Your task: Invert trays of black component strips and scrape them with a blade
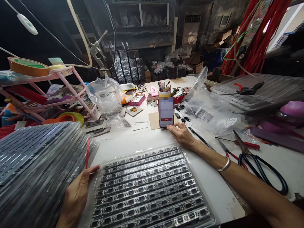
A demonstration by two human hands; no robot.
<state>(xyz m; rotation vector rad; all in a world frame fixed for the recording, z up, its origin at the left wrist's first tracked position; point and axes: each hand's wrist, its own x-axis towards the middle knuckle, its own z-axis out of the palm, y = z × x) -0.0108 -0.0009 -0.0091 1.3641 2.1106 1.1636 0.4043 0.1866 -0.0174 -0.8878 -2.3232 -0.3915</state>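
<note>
A clear plastic tray of metal connectors in rows [149,186] lies on the white table, nearest the camera. At its left edge is my left hand [77,193], thumb and fingers apart, holding nothing. My right hand [182,135] reaches past the tray's far right corner, its fingertips at the lower edge of a phone [166,110]. The phone stands upright against a pen cup [164,93], its screen lit and partly blurred. The fingers of my right hand are spread. A tall stack of similar trays [35,158] rises beside my left hand.
Large scissors [257,161], pliers [229,152] and a red-handled screwdriver [247,144] lie at the right. Plastic bags [204,107] spread behind my right arm. A pink rack [76,85] stands at the left. Further clear trays [268,91] are stacked at the right.
</note>
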